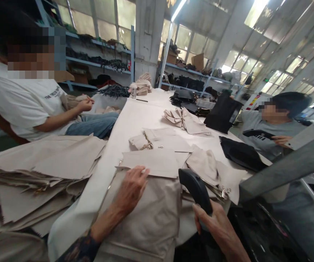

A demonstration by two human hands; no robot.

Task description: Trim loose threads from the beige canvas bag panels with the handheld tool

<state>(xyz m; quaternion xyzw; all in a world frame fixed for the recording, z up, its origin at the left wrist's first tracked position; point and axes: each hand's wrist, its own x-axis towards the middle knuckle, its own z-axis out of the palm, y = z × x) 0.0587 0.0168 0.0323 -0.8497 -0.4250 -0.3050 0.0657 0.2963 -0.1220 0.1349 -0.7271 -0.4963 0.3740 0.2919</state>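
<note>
A beige cloth piece [151, 214], wrinkled and with a zipper along its left side, lies on the table edge in front of me. My left hand [132, 185] rests palm down on it, fingers slightly bent, tips at the border of a flat beige panel [148, 162]. In my right hand [211, 220] is a black curved handheld tool [196, 185]; its exact kind is unclear. The tool's wide head points up and left, beside the beige cloth. More beige pieces with metal zipper parts [204, 165] lie just beyond the tool.
Stacked beige panels [42, 156] fill the left side. A seated person [28, 98] handles beige cloth there. Across the table [129, 116], another person [266, 134] holds a black slotted tool [258, 134] near black pieces [241, 153]. A metal bar [285, 160] slants across my right.
</note>
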